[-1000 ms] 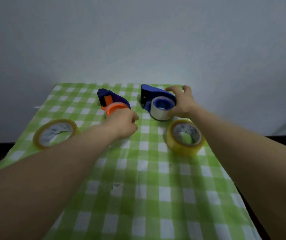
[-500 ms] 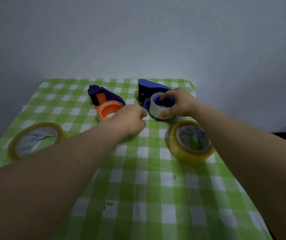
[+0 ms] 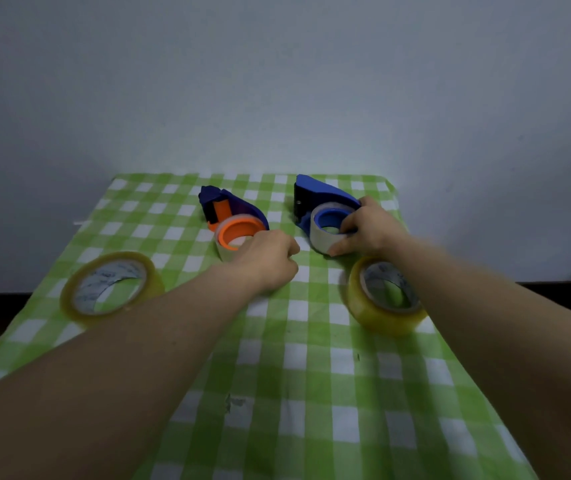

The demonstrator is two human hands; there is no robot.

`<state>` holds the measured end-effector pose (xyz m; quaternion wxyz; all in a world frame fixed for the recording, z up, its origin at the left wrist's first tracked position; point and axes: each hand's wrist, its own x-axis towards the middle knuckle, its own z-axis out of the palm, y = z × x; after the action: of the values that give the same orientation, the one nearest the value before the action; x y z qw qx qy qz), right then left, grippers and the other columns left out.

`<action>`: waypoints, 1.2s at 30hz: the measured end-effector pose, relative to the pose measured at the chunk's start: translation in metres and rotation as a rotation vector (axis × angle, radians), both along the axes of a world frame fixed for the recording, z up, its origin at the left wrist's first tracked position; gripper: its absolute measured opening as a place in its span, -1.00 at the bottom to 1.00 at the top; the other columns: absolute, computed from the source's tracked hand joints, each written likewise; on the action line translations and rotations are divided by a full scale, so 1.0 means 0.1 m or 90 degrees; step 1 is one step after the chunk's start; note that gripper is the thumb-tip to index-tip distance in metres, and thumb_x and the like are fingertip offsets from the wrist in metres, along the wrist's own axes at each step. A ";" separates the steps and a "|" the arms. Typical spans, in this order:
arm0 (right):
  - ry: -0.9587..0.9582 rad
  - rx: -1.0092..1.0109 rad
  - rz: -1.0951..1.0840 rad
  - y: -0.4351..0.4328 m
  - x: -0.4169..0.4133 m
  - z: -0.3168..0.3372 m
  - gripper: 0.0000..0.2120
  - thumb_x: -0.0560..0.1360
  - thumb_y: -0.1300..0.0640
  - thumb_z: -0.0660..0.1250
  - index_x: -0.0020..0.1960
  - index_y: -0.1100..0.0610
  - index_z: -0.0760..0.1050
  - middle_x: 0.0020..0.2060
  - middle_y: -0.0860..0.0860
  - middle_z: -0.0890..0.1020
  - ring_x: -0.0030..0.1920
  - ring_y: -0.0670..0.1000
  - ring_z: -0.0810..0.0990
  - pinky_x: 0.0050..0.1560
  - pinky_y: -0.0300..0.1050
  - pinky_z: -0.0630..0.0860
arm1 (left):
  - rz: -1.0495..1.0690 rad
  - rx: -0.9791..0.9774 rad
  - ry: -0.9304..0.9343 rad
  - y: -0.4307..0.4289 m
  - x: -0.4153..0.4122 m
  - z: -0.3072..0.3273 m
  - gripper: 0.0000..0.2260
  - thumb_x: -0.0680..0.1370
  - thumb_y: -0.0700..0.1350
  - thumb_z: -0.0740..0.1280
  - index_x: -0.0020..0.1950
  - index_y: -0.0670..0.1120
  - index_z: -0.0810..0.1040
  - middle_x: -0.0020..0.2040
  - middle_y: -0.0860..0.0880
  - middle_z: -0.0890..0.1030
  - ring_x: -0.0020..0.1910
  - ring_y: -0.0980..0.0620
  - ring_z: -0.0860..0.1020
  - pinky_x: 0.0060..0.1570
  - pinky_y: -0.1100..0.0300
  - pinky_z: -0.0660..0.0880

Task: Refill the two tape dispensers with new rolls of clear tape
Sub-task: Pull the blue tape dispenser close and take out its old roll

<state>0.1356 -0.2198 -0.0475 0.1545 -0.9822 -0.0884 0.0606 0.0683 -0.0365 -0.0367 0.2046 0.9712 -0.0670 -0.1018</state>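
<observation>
The green checked table carries everything. Two full yellowish rolls lie flat on it, the left new roll at the near left and the right new roll at the near right. Each lies near its own dispenser, probably so it can be taken up as soon as that holder is free.

Farther back stand the left dispenser and the right dispenser, side by side and apart.

The right hand pinches the spent roll on the right dispenser, thumb low and fingers over the rim, apparently to pull it off.

The left hand is curled against the near edge of the left dispenser's orange hub. Its fingers are hidden, so I cannot tell whether it grips anything.
</observation>
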 end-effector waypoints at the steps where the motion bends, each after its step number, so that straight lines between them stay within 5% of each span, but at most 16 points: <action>1: -0.004 0.001 -0.001 0.01 -0.02 0.02 -0.53 0.28 -0.12 0.52 0.11 0.06 0.60 0.03 0.01 0.27 0.01 0.05 0.37 0.12 -0.06 0.45 | 0.002 -0.003 -0.002 0.01 -0.01 0.02 -0.63 0.54 -0.20 0.27 0.35 -0.07 0.49 0.28 -0.08 0.54 0.25 -0.10 0.50 0.24 -0.01 0.46; 5: -0.022 0.001 0.015 0.05 -0.16 0.16 -0.53 0.26 -0.10 0.54 0.10 0.07 0.60 0.03 -0.01 0.27 0.12 0.10 0.43 0.13 -0.07 0.45 | 0.012 -0.007 -0.030 0.07 -0.08 0.09 -0.89 0.51 -0.22 0.27 -0.06 0.00 0.47 -0.05 -0.04 0.50 0.01 -0.10 0.52 0.05 0.04 0.46; 7: -0.035 0.015 0.018 0.07 -0.28 0.26 -0.55 0.26 -0.10 0.54 0.08 0.07 0.60 0.03 -0.01 0.27 0.12 0.09 0.44 0.12 -0.07 0.45 | 0.022 -0.024 -0.051 0.11 -0.17 0.15 -0.90 0.50 -0.23 0.27 -0.11 -0.03 0.46 -0.08 -0.05 0.46 -0.09 -0.04 0.38 -0.07 0.10 0.33; 10: -0.054 0.042 0.023 0.13 -0.53 0.43 -0.60 0.28 -0.10 0.53 0.03 0.06 0.61 0.05 0.00 0.30 0.10 0.07 0.44 0.11 -0.08 0.45 | 0.042 -0.062 -0.051 0.17 -0.40 0.27 -0.89 0.49 -0.25 0.27 -0.09 -0.05 0.49 -0.05 -0.08 0.43 -0.08 -0.03 0.37 -0.08 0.14 0.29; 14: -0.058 0.149 0.014 0.27 -1.00 0.58 -0.65 0.23 -0.08 0.56 -0.07 0.06 0.62 0.04 0.00 0.35 0.02 0.01 0.44 0.08 -0.12 0.44 | 0.134 -0.162 -0.041 0.24 -0.82 0.41 -0.77 0.51 -0.23 0.27 0.15 -0.10 0.57 0.08 -0.17 0.58 0.11 -0.19 0.55 0.09 0.05 0.47; 17: -0.039 0.258 -0.009 0.41 -1.39 0.55 -0.66 0.20 -0.04 0.59 -0.14 0.08 0.59 0.01 -0.03 0.44 -0.04 -0.02 0.49 -0.07 -0.22 0.39 | 0.220 -0.262 -0.016 0.31 -1.16 0.39 -0.65 0.51 -0.23 0.24 0.29 -0.19 0.51 0.12 -0.24 0.60 0.07 -0.23 0.57 0.06 0.02 0.50; 20: -0.028 0.296 -0.010 0.57 -1.82 0.47 -0.70 0.20 -0.04 0.60 -0.22 0.04 0.55 0.00 0.00 0.45 -0.05 -0.01 0.50 -0.09 -0.22 0.39 | 0.338 -0.503 0.051 0.35 -1.48 0.37 -0.80 0.49 -0.11 0.21 -0.02 -0.17 0.55 -0.12 -0.26 0.57 -0.21 -0.20 0.54 -0.14 -0.07 0.53; 22: -0.027 0.290 -0.017 0.68 -2.15 0.41 -0.71 0.20 -0.09 0.58 -0.26 -0.01 0.52 0.01 0.00 0.43 0.00 -0.01 0.51 -0.03 -0.13 0.47 | 0.410 -0.604 0.106 0.38 -1.68 0.36 -0.76 0.58 0.02 0.21 -0.16 -0.13 0.47 -0.19 -0.20 0.56 -0.26 -0.15 0.54 -0.22 0.06 0.53; 25: -0.012 0.245 -0.033 0.83 -2.54 0.29 -0.72 0.25 -0.14 0.53 -0.22 -0.03 0.52 0.01 -0.06 0.36 -0.01 -0.06 0.46 0.04 -0.05 0.50 | 0.412 -0.602 0.139 0.42 -1.97 0.26 -0.59 0.50 0.15 0.33 0.01 -0.22 0.56 -0.14 -0.16 0.61 -0.20 -0.07 0.61 -0.18 0.12 0.60; 29: 0.001 0.212 -0.037 0.95 -2.82 0.09 -0.63 0.28 -0.17 0.49 -0.07 0.06 0.56 0.01 -0.04 0.34 -0.07 -0.05 0.43 -0.03 -0.06 0.50 | 0.424 -0.574 0.133 0.45 -2.19 0.04 -0.68 0.45 -0.09 0.44 0.03 -0.33 0.58 -0.18 -0.17 0.55 -0.28 -0.03 0.55 -0.29 0.21 0.53; 33: 0.054 0.357 -0.042 0.91 -2.92 0.00 -0.50 0.26 -0.10 0.54 0.00 0.05 0.34 -0.07 -0.04 0.44 -0.19 -0.07 0.42 -0.23 -0.19 0.38 | 0.435 -0.577 0.174 0.52 -2.27 -0.10 -0.72 0.44 -0.17 0.42 0.03 -0.35 0.56 -0.19 -0.19 0.56 -0.22 -0.07 0.57 -0.20 0.13 0.56; 36: 0.077 0.440 -0.076 0.86 -2.95 0.02 -0.62 0.44 -0.11 0.37 0.06 0.08 0.29 -0.11 0.00 0.50 -0.27 -0.06 0.45 -0.27 -0.20 0.38 | 0.441 -0.629 0.197 0.56 -2.29 -0.12 -0.81 0.47 -0.22 0.42 0.00 -0.30 0.53 -0.28 -0.11 0.52 -0.29 0.02 0.55 -0.26 0.18 0.57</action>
<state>-0.1590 -0.1335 -0.0459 0.4858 -0.8700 -0.0371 0.0757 -0.1605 0.0196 -0.0482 0.6583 0.7013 0.2428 -0.1263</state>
